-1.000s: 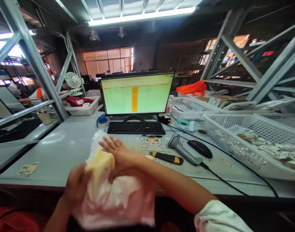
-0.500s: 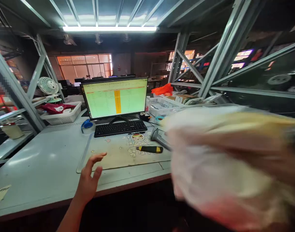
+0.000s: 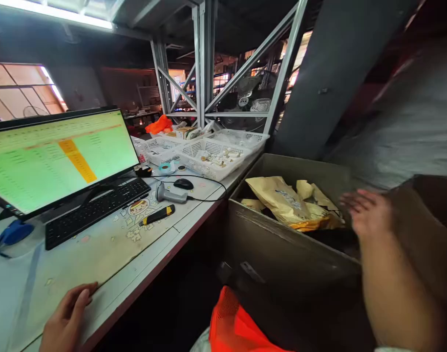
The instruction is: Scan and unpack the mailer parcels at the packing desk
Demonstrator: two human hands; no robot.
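Note:
My left hand [image 3: 67, 318] rests at the front edge of the desk mat [image 3: 109, 261], its fingers loosely extended and nothing in them. Over the right side of a large brown cardboard box [image 3: 289, 259], my right hand [image 3: 372, 215] is raised with its fingers apart, slightly blurred, and empty. Inside the box lie several tan paper mailer bags [image 3: 278, 195], one with dark marking and a yellow-orange part below it. The deeper contents are hidden.
On the desk stand a monitor [image 3: 62, 156], keyboard [image 3: 95, 210], barcode scanner [image 3: 170, 194], mouse [image 3: 183, 184], a black-and-yellow utility knife [image 3: 157, 215] and blue tape dispenser [image 3: 14, 237]. White baskets [image 3: 212, 171] line the back. Orange fabric [image 3: 238, 327] shows below.
The view has turned right, bringing the box into sight. The blurred pale package at the right has left my right hand, which is now empty. My left hand has come down onto the desk edge.

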